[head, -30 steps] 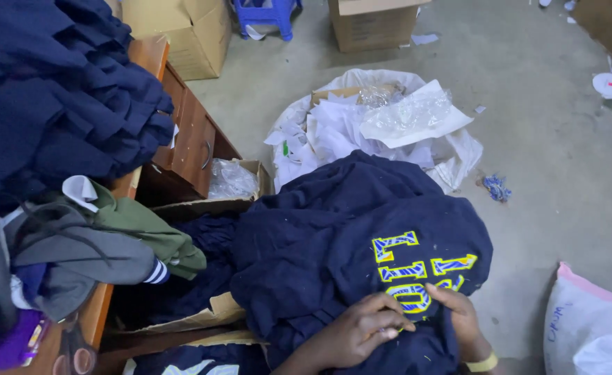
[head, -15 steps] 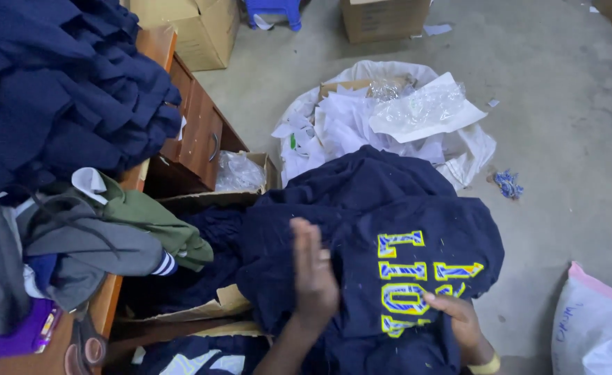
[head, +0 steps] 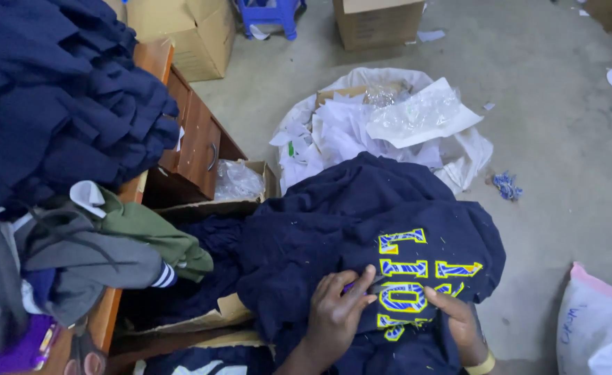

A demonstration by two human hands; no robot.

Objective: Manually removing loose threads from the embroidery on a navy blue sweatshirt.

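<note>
Head view. Navy garment (head: 361,229) with yellow-and-blue appliqué letters (head: 417,278) lies bunched over the person's lap, letters facing up, in the lower centre of the frame.

Left hand (head: 337,312) rests flat-ish on the cloth just left of the letters; thumb and forefinger are pinched together on a small thin tool (head: 363,285) whose tip points toward the lettering (tool too small and blurred to identify). Grip closed on it.

Right hand (head: 458,323) presses on the garment at the lower right edge of the letters, fingers curled over the fabric; whether it pinches the cloth or only pins it down I cannot tell. A yellow band (head: 483,364) sits at that wrist.

Surroundings:
- Open cardboard box (head: 250,201) to the left of the garment, with more dark cloth inside.
- Wooden tabletop (head: 154,59) at left, drawer unit (head: 195,142) below it, carrying a tall pile of navy garments (head: 56,97); grey and green clothing (head: 111,243) hangs off its near edge.
- White sack of paper and clear plastic scraps (head: 382,118) on the concrete floor (head: 549,125) just beyond the garment.
- Two cardboard cartons (head: 375,21) and a blue stool (head: 271,14) farther back.
- White bag (head: 597,326) at lower right.
</note>
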